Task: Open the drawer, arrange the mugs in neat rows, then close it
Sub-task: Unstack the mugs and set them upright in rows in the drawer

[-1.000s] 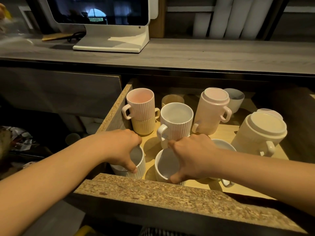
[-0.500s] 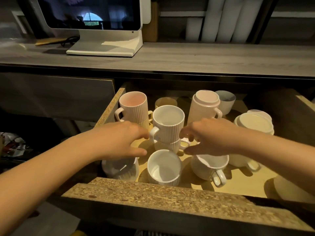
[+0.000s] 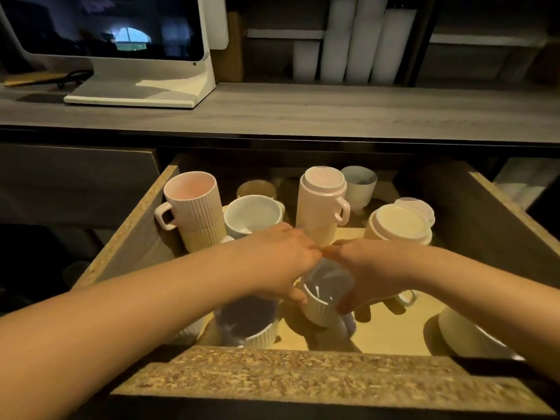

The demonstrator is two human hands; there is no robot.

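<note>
In the open drawer [image 3: 127, 225], front centre: white ribbed mug [image 3: 325, 301], mouth up, long axis roughly vertical. Blur hides any tilt and whether its base sits on the drawer floor.

Both hands are on it. Left hand [image 3: 278, 262] reaches over from the left, thumb on the near rim, fingers curled across the far side. Right hand [image 3: 372, 274] mirrors it, thumb against the near wall, fingers curled down the right flank. Neither hand is spread; each is closed round this one mug, knuckles almost touching above its mouth.

Key relation: the mug lies directly beneath and between the hands, equally near to both. Bare drawer floor shows to its right and front, so a short sideways shift looks likely.

Neighbours:
- Front mug [image 3: 251, 325], white, just beside it on the left, against the drawer front and partly under the left forearm.
- Handled mug [image 3: 406, 297], just behind the right hand, mostly hidden.
- Further back: pink stack [image 3: 194, 207], wide white mug [image 3: 254, 215], tall inverted stack [image 3: 321, 204], cream stack [image 3: 397, 222], pale cup [image 3: 359, 183].
- Front right: bowl-like piece [image 3: 463, 334], cut off by the drawer front.

Judgement: arranging is midway. No clean rows yet, and the drawer is not yet closed. The risk is knocking the front mug while shifting.

Above: grey surface [image 3: 333, 110] with a monitor [image 3: 121, 40]; white rolls [image 3: 357, 40] behind.
</note>
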